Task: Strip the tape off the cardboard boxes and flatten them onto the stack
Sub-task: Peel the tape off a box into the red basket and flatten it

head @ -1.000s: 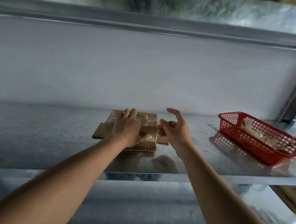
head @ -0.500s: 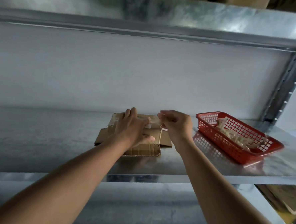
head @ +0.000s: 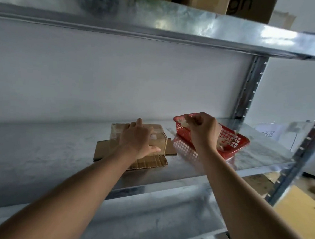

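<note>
Rightward on the metal shelf (head: 59, 150) sits a red mesh basket (head: 241, 143), set at an angle; pale, crumpled scraps of tape (head: 225, 140) lie inside it, showing through the lattice. Just beside the basket, to its left, a flattened cardboard box (head: 159, 138) lies on top of other flat cardboard (head: 103, 149), the lowest sheet showing its corrugated edge toward the front.

The left hand (head: 138, 140) lies palm-down on the top cardboard, fingers stretched out toward the back wall and thumb spread along the near edge, pressing rather than gripping. The right hand (head: 203, 130) hangs above the near left corner of the basket with its fingers curled in and pinched together; a small pale scrap (head: 186, 123) shows at the fingertips, though whether it is held or merely lies in the basket behind them is hard to tell.

Much of the top box is covered by the left hand, and the right wrist hides part of the basket's rim. On the shelf above, brown cartons (head: 248, 5) are cut off by the top edge. A sheet with writing (head: 268, 134) at the far right is too blurred to read.
</note>
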Tool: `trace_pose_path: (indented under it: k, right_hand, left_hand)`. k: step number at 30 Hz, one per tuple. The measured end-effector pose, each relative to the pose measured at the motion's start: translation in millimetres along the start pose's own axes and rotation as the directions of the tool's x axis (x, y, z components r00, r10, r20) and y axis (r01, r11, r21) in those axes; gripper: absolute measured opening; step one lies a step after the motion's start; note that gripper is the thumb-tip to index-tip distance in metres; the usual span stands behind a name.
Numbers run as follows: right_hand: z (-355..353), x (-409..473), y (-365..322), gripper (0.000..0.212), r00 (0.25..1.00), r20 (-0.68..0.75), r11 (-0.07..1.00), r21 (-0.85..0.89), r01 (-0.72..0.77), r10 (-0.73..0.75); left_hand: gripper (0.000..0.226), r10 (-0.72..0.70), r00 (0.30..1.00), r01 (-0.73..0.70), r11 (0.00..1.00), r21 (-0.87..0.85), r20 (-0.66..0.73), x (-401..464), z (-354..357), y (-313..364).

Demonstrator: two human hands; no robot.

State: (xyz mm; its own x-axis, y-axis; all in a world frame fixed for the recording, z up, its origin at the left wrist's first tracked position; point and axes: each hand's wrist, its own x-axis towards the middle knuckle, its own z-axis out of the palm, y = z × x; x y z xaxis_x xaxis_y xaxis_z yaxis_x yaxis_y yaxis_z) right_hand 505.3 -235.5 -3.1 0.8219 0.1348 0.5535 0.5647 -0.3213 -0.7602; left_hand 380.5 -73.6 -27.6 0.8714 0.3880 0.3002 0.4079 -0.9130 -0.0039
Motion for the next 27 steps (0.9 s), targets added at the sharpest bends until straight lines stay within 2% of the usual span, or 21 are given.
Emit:
trace_pose_path:
  k: [6, 10, 13, 18, 25, 27]
  right_hand:
    - [-29.5, 24.7, 29.5, 0.017, 1.0, -0.008, 0.989, -0.148, 0.027, -0.028]
    - [-36.8, 36.3, 49.5, 0.005, 0.994, 0.111, 0.967, -0.252, 0.041, -0.013]
    - [-36.5, 48.3, 61.8, 0.004, 0.982, 0.189, 0.946, -0.316, 0.065, -0.004]
    - [-46.5, 59.7, 70.2, 0.018, 0.94, 0.339, 0.793, -0.566, 0.225, -0.025]
    - [-55.1, 67.9, 87.7, 0.024, 0.834, 0.551, 0.79, -0.516, 0.331, 0.011]
    - [-55.7, 70.4, 89.9, 0.023, 0.832, 0.554, 0.833, -0.463, 0.302, 0.006]
  left_hand:
    - [0.073, -0.01, 1.0, 0.009, 0.999, 0.048, 0.017, 5.6, -5.3, 23.2]
    - [0.071, -0.042, 0.999, 0.041, 0.999, 0.035, 0.03, 7.9, -4.6, 39.4]
    - [0.077, -0.092, 0.996, 0.092, 0.996, 0.015, 0.023, 8.3, -0.6, 48.3]
    - [0.077, -0.137, 0.99, 0.137, 0.991, 0.007, 0.019, 12.2, 0.5, 58.7]
    - [0.078, -0.151, 0.988, 0.15, 0.989, 0.007, 0.027, 13.5, 0.5, 63.8]
    - [0.078, -0.151, 0.988, 0.15, 0.989, 0.016, 0.032, 14.1, 1.7, 64.9]
